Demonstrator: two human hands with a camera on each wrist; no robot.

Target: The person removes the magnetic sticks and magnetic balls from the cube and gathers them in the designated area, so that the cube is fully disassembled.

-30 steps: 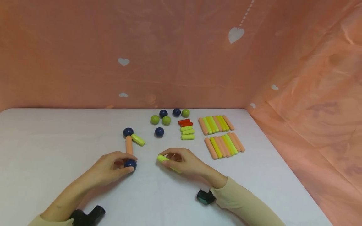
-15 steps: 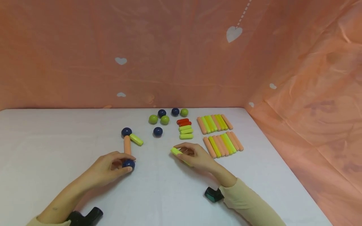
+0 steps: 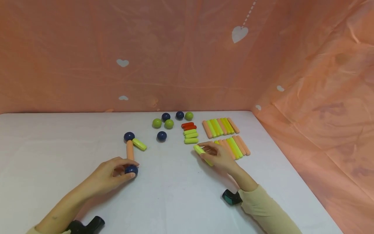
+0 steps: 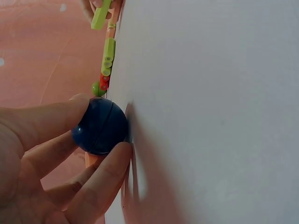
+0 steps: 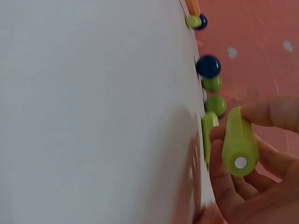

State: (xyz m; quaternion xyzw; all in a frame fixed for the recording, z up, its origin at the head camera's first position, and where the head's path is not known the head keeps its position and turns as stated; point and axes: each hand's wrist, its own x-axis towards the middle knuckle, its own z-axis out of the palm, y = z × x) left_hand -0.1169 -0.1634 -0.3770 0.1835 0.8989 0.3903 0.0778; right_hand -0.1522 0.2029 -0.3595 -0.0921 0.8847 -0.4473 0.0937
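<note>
My left hand (image 3: 109, 175) pinches a dark blue ball (image 4: 100, 126) between thumb and fingers, close above the white table. An orange stick (image 3: 130, 150) runs from that ball to another blue ball (image 3: 129, 136); the fingers hide its near end. From the far ball a short light-green stick (image 3: 139, 144) slants to the right. My right hand (image 3: 220, 157) holds a similar light-green stick (image 5: 240, 144), raised off the table in front of the lower row of sticks. In the right wrist view its near end shows a round white spot.
Several blue balls (image 3: 162, 136) and green balls (image 3: 168, 123) lie at the back. Red sticks (image 3: 188, 125) and short green sticks (image 3: 191, 140) lie right of them. Two rows of longer coloured sticks (image 3: 220, 126) lie at the right. A pink curtain (image 3: 181, 65) hangs behind the table.
My right hand has moved right and slightly away with the light-green stick, now partly covering the lower row. The left hand keeps its hold on the blue ball. The head view has shifted slightly.
</note>
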